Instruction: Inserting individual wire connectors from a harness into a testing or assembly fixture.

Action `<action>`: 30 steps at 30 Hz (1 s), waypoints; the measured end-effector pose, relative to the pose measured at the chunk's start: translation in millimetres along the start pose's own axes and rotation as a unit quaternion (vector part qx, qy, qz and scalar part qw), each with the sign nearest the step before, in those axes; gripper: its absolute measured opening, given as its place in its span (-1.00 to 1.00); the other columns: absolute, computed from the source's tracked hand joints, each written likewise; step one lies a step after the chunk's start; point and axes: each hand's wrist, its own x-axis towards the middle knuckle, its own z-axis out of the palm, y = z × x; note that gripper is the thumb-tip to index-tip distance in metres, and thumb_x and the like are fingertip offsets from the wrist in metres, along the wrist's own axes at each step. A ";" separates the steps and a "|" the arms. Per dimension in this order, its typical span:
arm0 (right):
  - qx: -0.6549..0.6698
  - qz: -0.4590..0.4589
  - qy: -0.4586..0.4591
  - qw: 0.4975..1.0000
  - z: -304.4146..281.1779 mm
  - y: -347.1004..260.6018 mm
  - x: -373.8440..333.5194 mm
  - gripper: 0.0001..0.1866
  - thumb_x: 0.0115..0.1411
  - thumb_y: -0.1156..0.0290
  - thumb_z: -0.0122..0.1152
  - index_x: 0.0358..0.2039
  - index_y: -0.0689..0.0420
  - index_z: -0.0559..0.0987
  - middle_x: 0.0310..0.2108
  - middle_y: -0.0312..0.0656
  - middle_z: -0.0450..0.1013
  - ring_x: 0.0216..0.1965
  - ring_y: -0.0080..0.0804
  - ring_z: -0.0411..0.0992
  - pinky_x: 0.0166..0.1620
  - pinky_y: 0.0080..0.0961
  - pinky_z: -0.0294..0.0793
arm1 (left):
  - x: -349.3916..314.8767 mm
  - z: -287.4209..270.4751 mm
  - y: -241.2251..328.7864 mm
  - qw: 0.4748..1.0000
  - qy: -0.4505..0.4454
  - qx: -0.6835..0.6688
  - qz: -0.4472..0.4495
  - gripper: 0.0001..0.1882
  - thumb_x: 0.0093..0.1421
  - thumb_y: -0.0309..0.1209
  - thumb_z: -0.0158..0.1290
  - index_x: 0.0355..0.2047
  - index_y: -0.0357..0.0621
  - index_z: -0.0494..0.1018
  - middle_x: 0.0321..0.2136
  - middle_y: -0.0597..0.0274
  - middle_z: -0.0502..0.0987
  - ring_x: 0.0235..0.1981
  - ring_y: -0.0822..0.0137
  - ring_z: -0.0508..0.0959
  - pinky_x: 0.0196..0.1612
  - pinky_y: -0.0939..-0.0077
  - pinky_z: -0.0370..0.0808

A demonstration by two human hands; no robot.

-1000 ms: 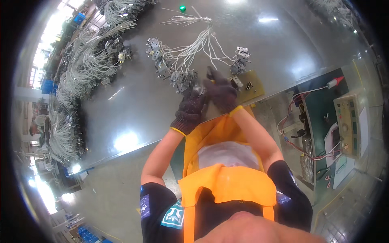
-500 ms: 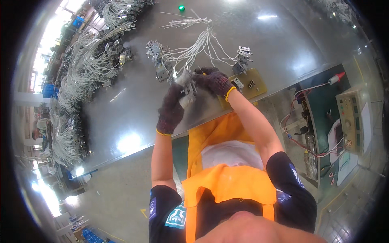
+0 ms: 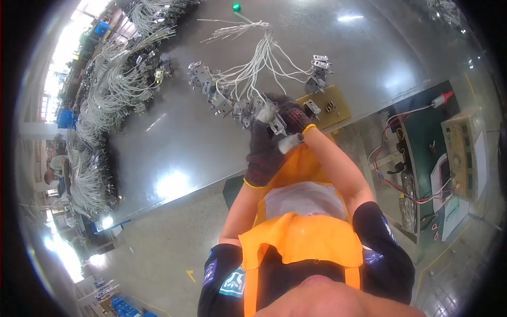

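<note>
Both my hands wear dark knitted gloves with yellow cuffs and meet over the table's near edge. My left hand (image 3: 264, 153) is closed around a whitish cylindrical piece (image 3: 289, 142), whose exact kind I cannot make out. Against its fingertips sits a small metal switch-like block (image 3: 277, 126) at the end of a wire harness. My right hand (image 3: 291, 112) curls round the far side of these blocks, its fingertips partly hidden. White wires (image 3: 259, 61) fan from a loose bundle down to several metal blocks (image 3: 221, 103) on the left and more blocks (image 3: 318, 74) on the right.
A yellowish board (image 3: 338, 108) with a metal block (image 3: 312, 108) lies right of my hands. Heaped wired assemblies (image 3: 113, 90) line the table's left side. At right stand an instrument box (image 3: 457, 153), red and white leads and a red-tipped probe (image 3: 441, 99). A green button (image 3: 236, 7) is far off.
My left hand has shifted right and nearer to me with the whitish piece. The blocks between my hands have moved right, and my right hand has moved slightly right and down.
</note>
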 end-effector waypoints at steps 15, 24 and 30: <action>0.111 0.119 0.241 0.957 -112.4 -33.8 -89.2 -0.71 0.14 0.32 0.25 -0.13 0.10 0.63 -0.23 -0.28 0.56 -0.23 -0.55 0.49 -0.12 -0.57 0.48 | 7.6 29.4 -11.4 0.926 -0.049 -0.306 -0.215 -0.44 0.22 -0.50 0.10 0.23 -0.25 0.24 0.00 0.27 0.40 0.02 0.43 0.40 0.10 0.50 0.38; 0.170 0.139 0.086 0.972 -107.8 -34.1 -108.6 -0.61 0.23 0.32 0.20 0.06 0.11 0.55 -0.14 -0.29 0.51 -0.19 -0.58 0.44 -0.07 -0.58 0.45 | 5.1 39.1 -26.0 0.994 -0.053 0.076 -0.066 -0.41 0.26 -0.41 0.08 0.25 -0.33 0.18 0.16 -0.16 0.34 0.22 0.03 0.35 0.25 0.25 0.26; -0.013 0.067 0.071 0.995 -117.6 -58.0 -129.0 -0.58 0.28 0.26 0.12 0.13 0.09 0.50 -0.14 -0.16 0.56 -0.17 -0.42 0.54 -0.09 -0.51 0.50 | 17.1 63.2 -18.6 0.985 -0.026 0.171 0.001 -0.35 0.20 -0.39 0.15 0.24 -0.35 0.19 0.08 -0.19 0.39 0.12 -0.02 0.42 0.14 0.23 0.36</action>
